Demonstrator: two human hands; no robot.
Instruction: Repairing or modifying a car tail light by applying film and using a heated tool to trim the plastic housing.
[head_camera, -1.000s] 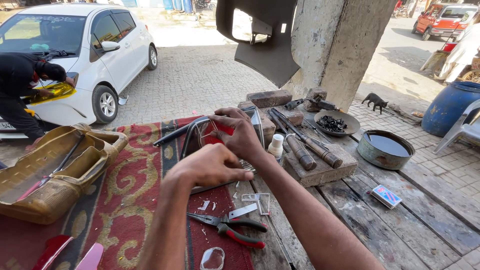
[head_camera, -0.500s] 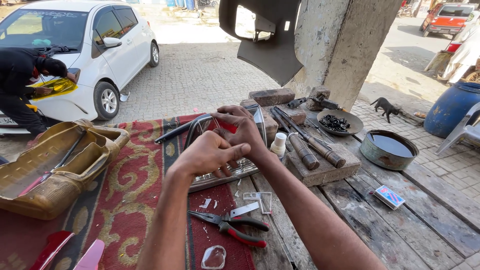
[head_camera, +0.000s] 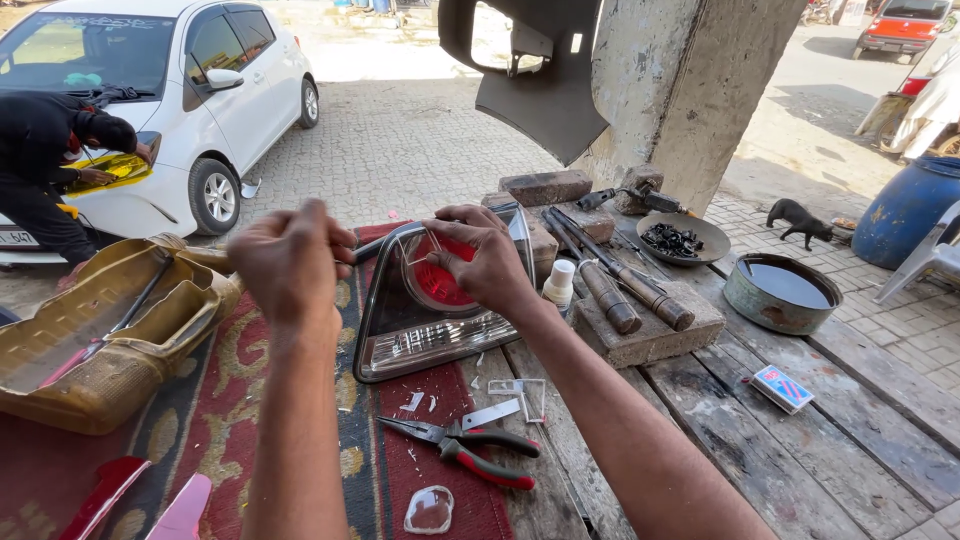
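Note:
A car tail light (head_camera: 440, 320) with a red round lens and a clear lower strip lies tilted on the patterned rug (head_camera: 250, 440). My right hand (head_camera: 480, 262) rests on its red lens, fingers curled over a thin clear piece. My left hand (head_camera: 292, 262) is raised to the left of the light, fingers closed, pinching something thin that I cannot make out. Red-handled pliers (head_camera: 470, 447) lie on the rug in front of the light, with small clear shards around them.
A tan moulded car part (head_camera: 90, 350) sits at the left. Stone blocks with metal rods (head_camera: 640, 300), a small white bottle (head_camera: 560, 283), a dish of dark bits (head_camera: 683, 240) and a round pan (head_camera: 783, 292) stand at the right. A person bends over a white car (head_camera: 190, 110) behind.
My left hand has lifted off the tail light and pulled away to the left. My right hand has stayed on the red lens.

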